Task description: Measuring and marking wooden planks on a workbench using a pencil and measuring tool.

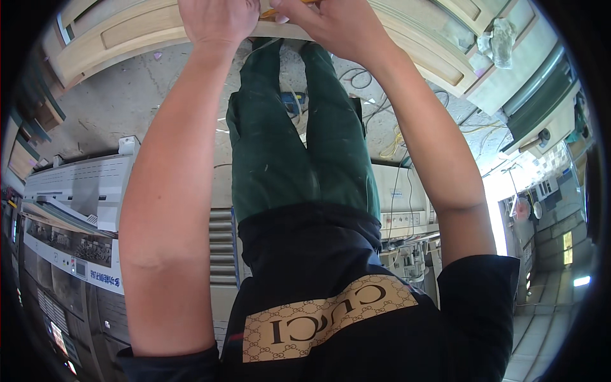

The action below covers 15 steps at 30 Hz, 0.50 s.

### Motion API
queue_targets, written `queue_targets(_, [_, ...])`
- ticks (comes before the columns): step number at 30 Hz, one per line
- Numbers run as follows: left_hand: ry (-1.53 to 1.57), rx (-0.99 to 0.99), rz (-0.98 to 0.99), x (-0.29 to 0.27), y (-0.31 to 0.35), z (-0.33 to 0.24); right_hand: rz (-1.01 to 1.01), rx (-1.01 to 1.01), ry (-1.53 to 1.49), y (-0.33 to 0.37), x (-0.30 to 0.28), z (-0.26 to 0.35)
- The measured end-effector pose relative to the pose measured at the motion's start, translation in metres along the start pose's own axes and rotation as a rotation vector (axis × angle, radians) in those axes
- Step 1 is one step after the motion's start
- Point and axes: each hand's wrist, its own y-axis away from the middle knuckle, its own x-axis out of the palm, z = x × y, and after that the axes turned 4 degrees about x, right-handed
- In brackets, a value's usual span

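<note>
Both of my hands are at the top edge, over a pale wooden panel [143,28] with recessed fields. My left hand [223,19] is on or just above the panel's near side; its fingers are cut off by the picture's edge. Close beside it, my right hand [334,25] has thumb and fingers closed around a thin yellow stick [270,13], perhaps a pencil. Part of this stick lies behind the thumb, and its ends are hidden. What lies beyond my fingertips is out of view.
A crumpled clear plastic bag [499,43] lies on the wood at the right. Below are a dusty concrete floor [184,95], loose dark cables [359,77] and a blue tool [293,100] between my legs. A large white-and-grey machine [76,191] stands at the left.
</note>
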Motion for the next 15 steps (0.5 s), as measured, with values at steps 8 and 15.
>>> queue_targets(8, [0.002,-0.025,0.0,-0.003,0.001,-0.002,0.073,0.024,0.161,0.0,-0.006,0.013])
queue_targets(15, [-0.084,-0.168,0.339,-0.02,-0.008,-0.015,0.064,0.122,0.232,0.053,-0.065,-0.008])
